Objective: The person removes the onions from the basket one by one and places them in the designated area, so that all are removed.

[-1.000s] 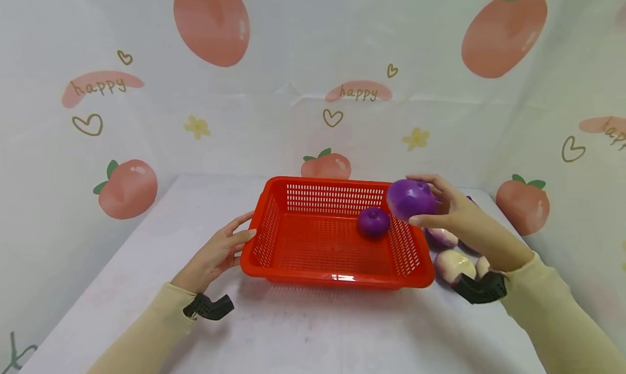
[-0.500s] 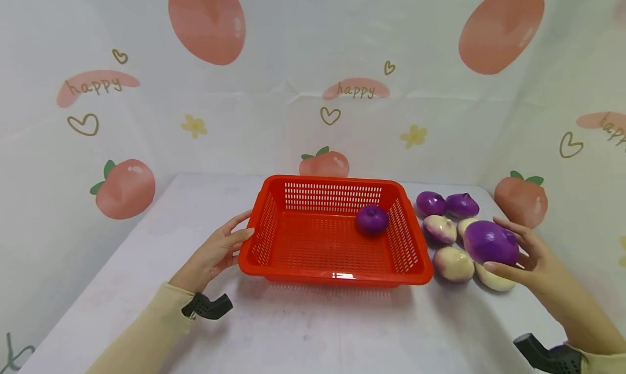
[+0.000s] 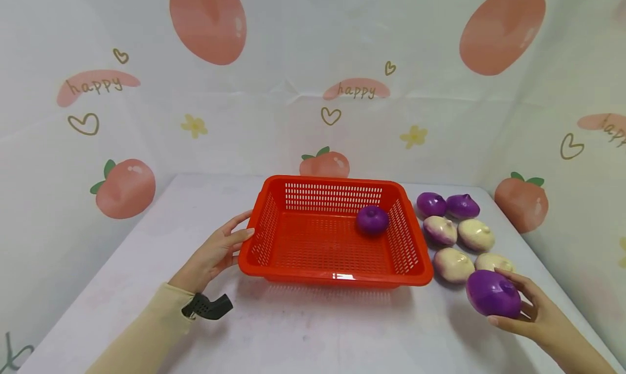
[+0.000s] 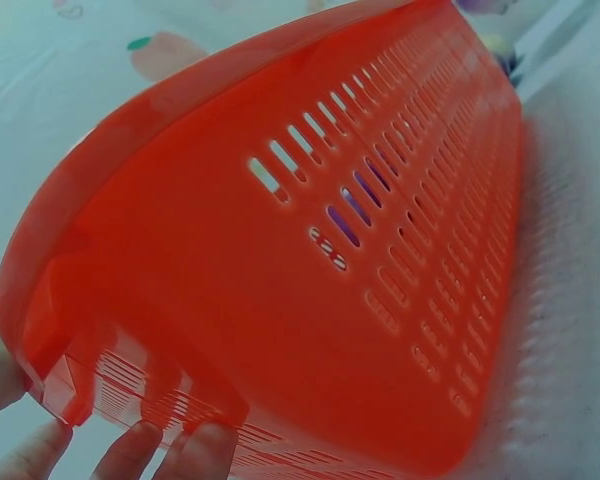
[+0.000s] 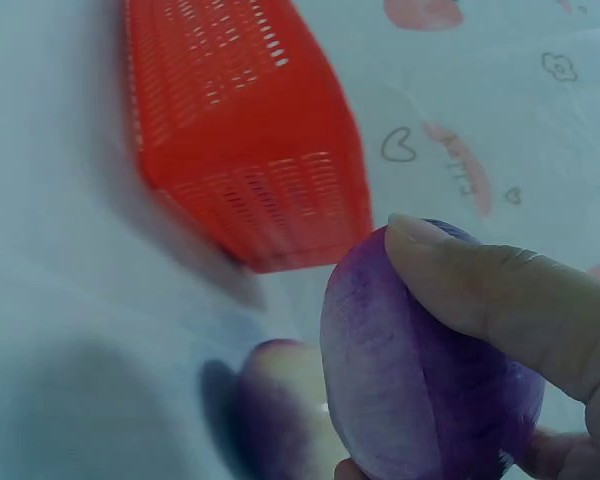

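Note:
A red slotted basket stands mid-table with one purple onion in its far right corner. My left hand touches the basket's left wall with straight fingers; the basket wall fills the left wrist view. My right hand grips a large purple onion low over the table at the front right, near the basket's right side. In the right wrist view my thumb lies over that onion, with the basket beyond.
Right of the basket lie two purple onions and several pale, purple-tinged ones. A printed fruit backdrop walls in the table's back and both sides. The table's right edge runs close to my right hand.
My right hand has carried the large purple onion from above the basket's right rim out to the right and down toward the table's front right. The left hand has stayed on the basket.

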Demonstrator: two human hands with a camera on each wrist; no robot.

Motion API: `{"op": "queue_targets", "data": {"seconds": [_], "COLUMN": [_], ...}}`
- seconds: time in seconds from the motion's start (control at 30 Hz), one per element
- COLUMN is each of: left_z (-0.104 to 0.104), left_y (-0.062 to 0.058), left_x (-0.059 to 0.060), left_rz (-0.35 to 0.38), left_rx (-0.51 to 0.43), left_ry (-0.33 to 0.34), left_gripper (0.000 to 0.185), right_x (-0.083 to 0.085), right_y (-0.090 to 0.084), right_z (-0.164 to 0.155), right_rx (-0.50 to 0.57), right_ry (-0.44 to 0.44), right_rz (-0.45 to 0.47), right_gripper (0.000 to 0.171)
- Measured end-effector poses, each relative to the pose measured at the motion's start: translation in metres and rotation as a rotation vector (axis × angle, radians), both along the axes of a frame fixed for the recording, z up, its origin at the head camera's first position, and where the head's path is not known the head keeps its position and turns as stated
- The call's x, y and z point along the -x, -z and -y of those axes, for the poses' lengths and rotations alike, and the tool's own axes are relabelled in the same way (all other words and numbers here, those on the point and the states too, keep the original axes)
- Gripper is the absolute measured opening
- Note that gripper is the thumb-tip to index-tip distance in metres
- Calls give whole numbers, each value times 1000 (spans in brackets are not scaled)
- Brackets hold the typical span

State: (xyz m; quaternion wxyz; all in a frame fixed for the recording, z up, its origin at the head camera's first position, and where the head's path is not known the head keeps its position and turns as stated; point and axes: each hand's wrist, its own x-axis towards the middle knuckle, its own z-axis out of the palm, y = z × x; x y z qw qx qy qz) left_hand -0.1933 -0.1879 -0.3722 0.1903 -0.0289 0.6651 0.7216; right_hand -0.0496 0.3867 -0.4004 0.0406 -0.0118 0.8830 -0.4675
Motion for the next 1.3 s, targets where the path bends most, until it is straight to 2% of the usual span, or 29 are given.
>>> {"op": "queue_targets", "data": {"seconds": [0.2,0.47,0.67,1.0,1.3], "left_z": [0,-1,0,-1,-1], "left_y": [0,1,1,1,2], "left_x": [-1,0,0,0,0], "left_rz": [-8,0,-7,0,-8], "left_rx": [9,9,36,45,6], "left_ry": [6,-9,1,-11,-3], "left_gripper": [69,69,69,68,67], "right_x": [0,8,13,20,18], "right_y": [14,22,25,24,25], "right_z": [9,23,32,37,38], "right_rx": [24,-50,-64,-70,-37], "right_ry": [-6,-24,-42,-42,-68], "right_rz": [105,99,42,150,138], "right_gripper": [77,75,76,81,81]}}
